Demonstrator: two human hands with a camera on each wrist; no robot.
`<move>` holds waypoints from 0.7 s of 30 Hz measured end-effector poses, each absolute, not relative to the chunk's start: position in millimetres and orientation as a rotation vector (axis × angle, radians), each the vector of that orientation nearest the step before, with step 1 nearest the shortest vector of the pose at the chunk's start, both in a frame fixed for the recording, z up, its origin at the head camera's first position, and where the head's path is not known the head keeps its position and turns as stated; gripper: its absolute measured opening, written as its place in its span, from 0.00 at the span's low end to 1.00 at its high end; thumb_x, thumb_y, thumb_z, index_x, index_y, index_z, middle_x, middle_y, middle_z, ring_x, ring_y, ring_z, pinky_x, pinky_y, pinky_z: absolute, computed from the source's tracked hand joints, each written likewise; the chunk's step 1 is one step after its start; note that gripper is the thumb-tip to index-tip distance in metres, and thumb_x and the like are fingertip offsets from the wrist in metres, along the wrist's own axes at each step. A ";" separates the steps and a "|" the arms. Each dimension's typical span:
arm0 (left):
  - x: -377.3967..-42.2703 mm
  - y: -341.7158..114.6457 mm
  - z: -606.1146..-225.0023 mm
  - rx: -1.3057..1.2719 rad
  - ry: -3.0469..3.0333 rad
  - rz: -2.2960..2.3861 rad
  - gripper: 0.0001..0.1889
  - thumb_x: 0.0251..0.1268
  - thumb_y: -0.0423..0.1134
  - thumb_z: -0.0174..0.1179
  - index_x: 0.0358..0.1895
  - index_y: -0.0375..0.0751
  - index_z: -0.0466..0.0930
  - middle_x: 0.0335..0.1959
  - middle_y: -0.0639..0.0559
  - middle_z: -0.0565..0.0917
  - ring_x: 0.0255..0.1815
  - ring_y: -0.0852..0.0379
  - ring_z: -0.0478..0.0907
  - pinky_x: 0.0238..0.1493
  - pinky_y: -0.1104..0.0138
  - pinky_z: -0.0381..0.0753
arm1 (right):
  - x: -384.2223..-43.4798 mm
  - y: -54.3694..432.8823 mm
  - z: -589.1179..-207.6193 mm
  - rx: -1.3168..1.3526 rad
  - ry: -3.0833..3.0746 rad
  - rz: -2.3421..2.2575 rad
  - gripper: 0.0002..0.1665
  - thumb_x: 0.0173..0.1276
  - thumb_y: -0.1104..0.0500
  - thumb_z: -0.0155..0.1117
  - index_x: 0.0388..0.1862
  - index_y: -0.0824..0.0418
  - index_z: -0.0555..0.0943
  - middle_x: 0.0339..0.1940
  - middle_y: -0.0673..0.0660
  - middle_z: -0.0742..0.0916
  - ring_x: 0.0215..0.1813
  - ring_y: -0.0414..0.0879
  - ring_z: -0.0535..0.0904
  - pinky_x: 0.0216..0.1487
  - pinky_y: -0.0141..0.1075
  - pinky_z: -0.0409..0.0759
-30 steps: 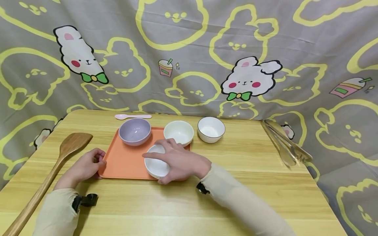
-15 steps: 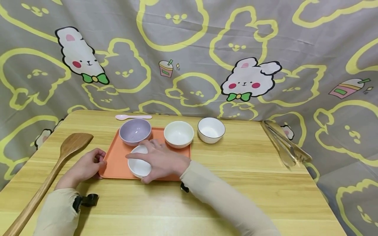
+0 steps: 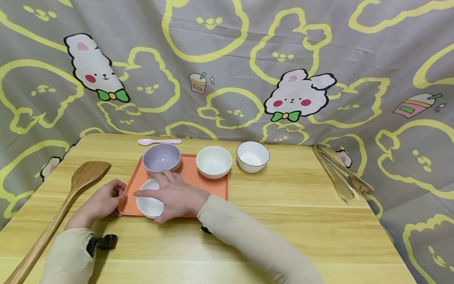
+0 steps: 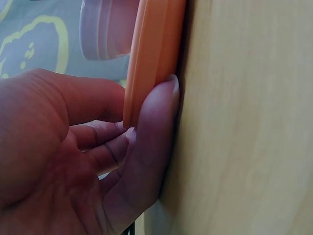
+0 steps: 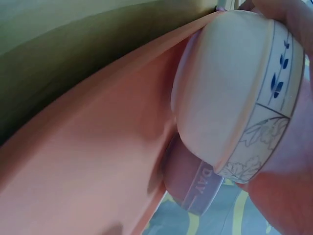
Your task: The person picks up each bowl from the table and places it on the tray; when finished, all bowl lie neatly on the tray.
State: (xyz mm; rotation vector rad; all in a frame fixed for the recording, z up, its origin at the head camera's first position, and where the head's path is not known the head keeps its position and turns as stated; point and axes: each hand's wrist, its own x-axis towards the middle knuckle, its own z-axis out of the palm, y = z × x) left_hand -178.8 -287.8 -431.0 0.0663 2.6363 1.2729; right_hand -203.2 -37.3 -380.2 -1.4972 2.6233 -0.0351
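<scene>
My right hand point(image 3: 177, 199) spans a white bowl point(image 3: 146, 203) from above and grips it by its rim. In the right wrist view this bowl point(image 5: 225, 93) shows a band of blue leaves and line-drawn flowers, and its base is right at the tray. It sits at the front left of the orange tray point(image 3: 213, 189). My left hand point(image 3: 101, 203) pinches the tray's left front corner, with fingers on both sides of the rim point(image 4: 154, 58). Behind the white bowl, a purple bowl point(image 3: 161, 157) stands on the tray; a pale cream bowl point(image 3: 214, 161) is at its back right.
A white bowl with a dark rim point(image 3: 253, 157) stands on the table right of the tray. Behind the tray lies a pink spoon point(image 3: 159, 141). A long wooden spatula point(image 3: 79, 181) lies at the left, metal tongs point(image 3: 340, 173) at the far right. A patterned curtain point(image 3: 227, 71) closes the back.
My right hand has carried the white bowl leftward across the tray, from the front right to the front left. The left hand has kept its hold on the tray's corner.
</scene>
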 end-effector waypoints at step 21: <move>-179.7 -289.7 -433.3 0.083 2.635 1.300 0.13 0.67 0.24 0.49 0.52 0.23 0.64 0.36 0.40 0.70 0.25 0.50 0.76 0.21 0.60 0.84 | -210.4 -62.5 -391.2 -1.421 2.696 -0.014 0.52 0.52 0.26 0.65 0.75 0.27 0.57 0.71 0.51 0.60 0.67 0.46 0.53 0.68 0.38 0.54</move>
